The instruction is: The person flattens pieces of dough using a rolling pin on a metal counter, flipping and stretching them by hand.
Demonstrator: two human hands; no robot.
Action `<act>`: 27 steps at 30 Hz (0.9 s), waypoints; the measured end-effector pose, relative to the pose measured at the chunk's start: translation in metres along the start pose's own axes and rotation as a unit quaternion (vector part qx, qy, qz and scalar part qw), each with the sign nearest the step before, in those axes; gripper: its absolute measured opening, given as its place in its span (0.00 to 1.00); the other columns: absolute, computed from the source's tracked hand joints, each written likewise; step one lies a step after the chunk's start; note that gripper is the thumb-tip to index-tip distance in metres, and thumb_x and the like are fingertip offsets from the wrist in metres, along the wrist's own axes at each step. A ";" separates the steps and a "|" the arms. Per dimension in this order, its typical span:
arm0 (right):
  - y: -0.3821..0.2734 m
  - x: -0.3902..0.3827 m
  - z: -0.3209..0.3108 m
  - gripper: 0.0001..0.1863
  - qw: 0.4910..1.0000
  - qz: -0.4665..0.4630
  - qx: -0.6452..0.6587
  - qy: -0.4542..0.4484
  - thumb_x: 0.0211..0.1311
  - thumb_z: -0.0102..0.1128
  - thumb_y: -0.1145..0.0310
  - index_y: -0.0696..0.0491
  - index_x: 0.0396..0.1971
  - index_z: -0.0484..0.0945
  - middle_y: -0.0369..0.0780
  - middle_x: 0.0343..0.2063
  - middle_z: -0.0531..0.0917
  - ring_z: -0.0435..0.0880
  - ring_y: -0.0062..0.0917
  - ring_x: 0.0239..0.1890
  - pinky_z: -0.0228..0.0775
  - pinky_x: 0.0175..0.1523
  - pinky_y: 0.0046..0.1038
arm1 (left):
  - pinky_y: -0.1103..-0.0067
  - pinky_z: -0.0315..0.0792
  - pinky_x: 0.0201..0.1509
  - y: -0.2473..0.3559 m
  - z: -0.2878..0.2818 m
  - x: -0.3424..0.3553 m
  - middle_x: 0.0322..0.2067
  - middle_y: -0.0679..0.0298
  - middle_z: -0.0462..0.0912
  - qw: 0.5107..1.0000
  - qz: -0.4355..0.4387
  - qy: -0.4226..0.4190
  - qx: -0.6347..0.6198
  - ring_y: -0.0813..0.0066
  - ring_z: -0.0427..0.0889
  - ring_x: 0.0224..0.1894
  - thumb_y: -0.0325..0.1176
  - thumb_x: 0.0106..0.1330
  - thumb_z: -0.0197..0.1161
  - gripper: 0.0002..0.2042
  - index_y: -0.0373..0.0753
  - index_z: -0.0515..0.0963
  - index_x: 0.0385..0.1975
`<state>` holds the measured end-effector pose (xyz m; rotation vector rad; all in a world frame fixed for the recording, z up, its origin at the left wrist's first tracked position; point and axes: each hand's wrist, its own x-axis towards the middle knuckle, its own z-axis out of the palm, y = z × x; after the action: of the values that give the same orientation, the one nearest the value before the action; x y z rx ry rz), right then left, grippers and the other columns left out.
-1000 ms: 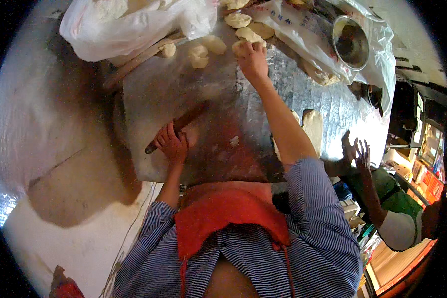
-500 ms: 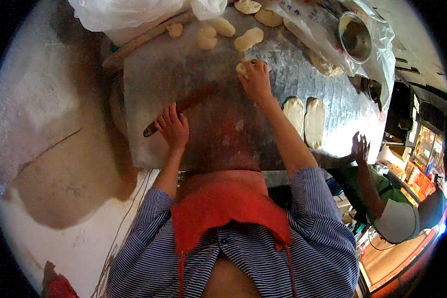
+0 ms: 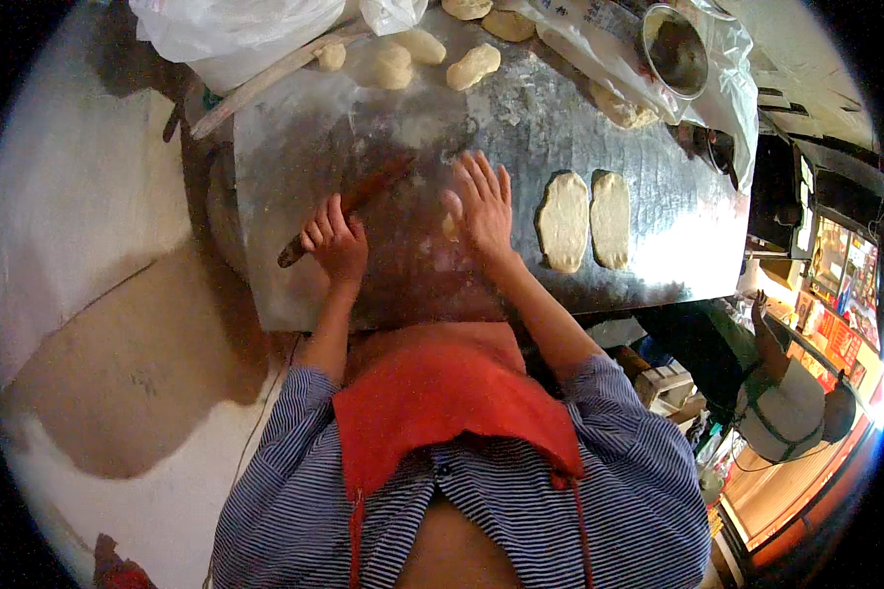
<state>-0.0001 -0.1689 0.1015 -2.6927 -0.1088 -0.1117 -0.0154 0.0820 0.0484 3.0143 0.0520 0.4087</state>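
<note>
Head view. The left hand [image 3: 336,243] rests on a dark wooden rolling pin [image 3: 349,206], which lies diagonally on the floured metal table [image 3: 658,255]. The fingers [image 3: 316,228] curl over the pin near its lower end; whether they close fully round it cannot be told from above. The right hand [image 3: 481,204] lies flat with fingers spread and released, palm down on a small piece of dough [image 3: 449,224], of which only a pale edge shows beside the thumb.

Just to the right of that hand, two flattened dough ovals [image 3: 565,222] lie side by side on the table, close but apparently not touching. Unrolled dough lumps [image 3: 472,66] sit at the far edge of the table, near a long pale stick [image 3: 265,79] and a white plastic bag [image 3: 236,29]. A metal bowl [image 3: 675,49] stands on clear plastic sheeting at the far right corner.

Judgement on handling: the dough appears soft, light and pliable, likely to stretch or tear if pinched at one point. The floured surface should keep it from sticking. It is best pressed with the flat palm, and a rolled oval lifted under its edge with several fingers. The pin is rigid and light, and is best held at its ends.
</note>
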 end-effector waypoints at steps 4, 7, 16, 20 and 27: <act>-0.017 0.007 0.031 0.40 0.998 -0.041 -0.036 -0.045 0.67 0.55 0.44 0.53 0.71 0.61 0.46 0.71 0.64 0.58 0.39 0.75 0.42 0.77 0.49 | 0.60 0.58 0.65 0.001 0.004 -0.003 0.51 0.63 0.80 1.000 0.006 0.022 -0.007 0.59 0.75 0.55 0.37 0.66 0.63 0.21 0.45 0.75 0.60; -0.009 -0.004 0.047 0.40 1.000 -0.014 -0.004 0.001 0.67 0.55 0.42 0.52 0.71 0.61 0.46 0.72 0.62 0.60 0.39 0.73 0.47 0.75 0.49 | 0.61 0.63 0.63 0.015 -0.012 0.009 0.48 0.64 0.80 0.999 0.020 -0.032 -0.004 0.60 0.76 0.53 0.38 0.65 0.65 0.22 0.47 0.75 0.59; 0.043 -0.032 -0.011 0.39 0.991 0.058 -0.117 0.041 0.66 0.57 0.46 0.57 0.69 0.63 0.51 0.68 0.66 0.63 0.44 0.71 0.50 0.74 0.49 | 0.60 0.67 0.64 0.085 -0.044 0.025 0.62 0.61 0.73 0.923 0.301 -0.206 -0.123 0.55 0.72 0.63 0.46 0.67 0.62 0.26 0.51 0.71 0.66; 0.064 0.031 0.004 0.36 0.981 0.120 -0.102 0.112 0.71 0.51 0.47 0.59 0.69 0.63 0.51 0.67 0.69 0.67 0.43 0.70 0.52 0.73 0.49 | 0.59 0.61 0.70 0.122 -0.013 0.080 0.70 0.60 0.66 0.959 0.261 -0.084 -0.067 0.59 0.65 0.71 0.50 0.69 0.60 0.32 0.44 0.66 0.70; 0.040 -0.045 -0.006 0.38 0.996 0.022 -0.089 0.002 0.65 0.57 0.44 0.51 0.68 0.66 0.43 0.66 0.71 0.71 0.37 0.66 0.56 0.70 0.45 | 0.58 0.55 0.74 0.095 -0.028 0.011 0.70 0.58 0.66 0.937 0.255 -0.206 -0.116 0.58 0.64 0.71 0.45 0.71 0.56 0.30 0.41 0.64 0.71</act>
<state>-0.0416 -0.2105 0.0854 -2.8710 -0.0385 -0.1185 -0.0106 -0.0090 0.0879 2.7714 -0.7622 -0.1851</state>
